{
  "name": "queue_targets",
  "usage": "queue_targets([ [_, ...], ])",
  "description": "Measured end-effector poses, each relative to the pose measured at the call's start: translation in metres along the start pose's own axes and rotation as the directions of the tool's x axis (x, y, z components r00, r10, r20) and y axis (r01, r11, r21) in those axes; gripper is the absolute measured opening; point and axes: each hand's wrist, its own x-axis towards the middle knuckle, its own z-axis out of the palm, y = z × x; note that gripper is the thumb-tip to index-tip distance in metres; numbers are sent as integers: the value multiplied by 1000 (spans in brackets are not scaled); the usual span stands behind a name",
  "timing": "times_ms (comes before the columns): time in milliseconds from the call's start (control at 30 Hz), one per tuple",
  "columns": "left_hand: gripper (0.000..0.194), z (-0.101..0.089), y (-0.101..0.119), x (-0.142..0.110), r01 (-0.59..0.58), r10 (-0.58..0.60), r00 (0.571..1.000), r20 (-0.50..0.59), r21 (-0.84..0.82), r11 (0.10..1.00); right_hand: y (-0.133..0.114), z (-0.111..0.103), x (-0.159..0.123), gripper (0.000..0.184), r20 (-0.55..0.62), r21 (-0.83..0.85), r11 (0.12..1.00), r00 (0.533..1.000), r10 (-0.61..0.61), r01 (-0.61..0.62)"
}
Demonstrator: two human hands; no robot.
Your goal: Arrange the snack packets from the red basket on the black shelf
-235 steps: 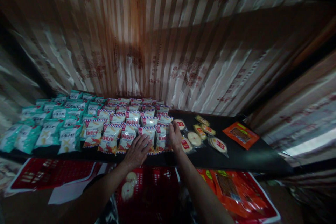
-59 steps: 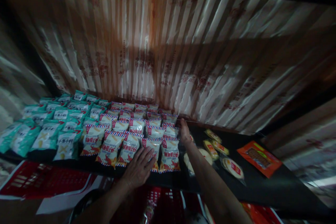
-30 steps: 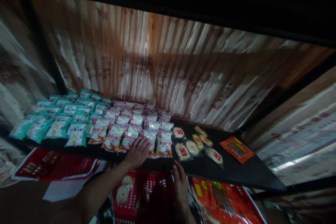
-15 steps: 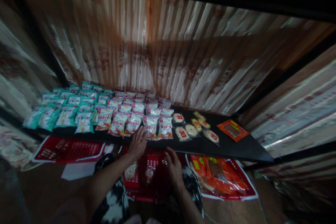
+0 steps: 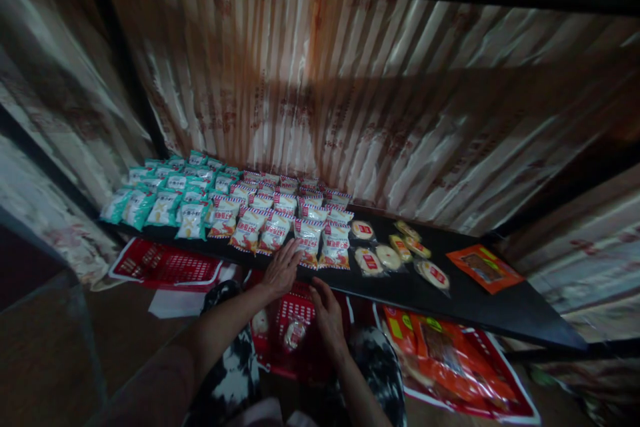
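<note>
Right hand (image 5: 328, 317) has withdrawn to the shelf's (image 5: 440, 303) bare edge (fingers parted), left hand's (image 5: 281, 270) fingers together by bags (image 5: 309, 232).

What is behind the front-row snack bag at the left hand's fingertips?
Behind that snack bag, more matching bags show in rows, backed by ridged sheeting. Their lower parts are mostly hidden; the left hand overlaps the snack bag's lower left.
</note>
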Motion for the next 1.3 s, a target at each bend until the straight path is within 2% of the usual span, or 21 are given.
queue_targets([
  [333, 55, 5, -1, -5, 35, -34, 999, 21, -45, 998, 10, -5, -1, 54, 21, -121, 992, 1000, -22, 24],
  [500, 53, -2, -8, -12, 3, -2, 999, -48, 13, 1000, 9, -1, 0, 54, 43, -131, 991, 999, -8, 13],
  [667, 49, -22, -30, -17, 65, -40, 981, -189, 127, 990, 5, 17, 4, 56, 91, -110, 994, 996, 8, 2],
  [833, 48, -47, -68, -25, 189, -117, 946, -302, 223, 956, -3, 47, 13, 55, 160, -114, 992, 986, -37, 56],
  [967, 46, -65, -104, -37, 354, -227, 885, -407, 273, 894, -10, 76, 19, 53, 222, -92, 991, 972, -73, 96],
  [1100, 45, -84, -138, -55, 541, -357, 770, -529, 246, 804, -17, 107, 21, 51, 296, -69, 989, 949, -106, 132],
  [1200, 45, -96, -160, -70, 630, -428, 691, -582, 196, 751, -22, 127, 23, 51, 345, -50, 989, 932, -113, 139],
  [1300, 48, -104, -180, -81, 668, -462, 649, -604, 162, 726, -25, 142, 26, 52, 375, -27, 991, 920, -112, 131],
])
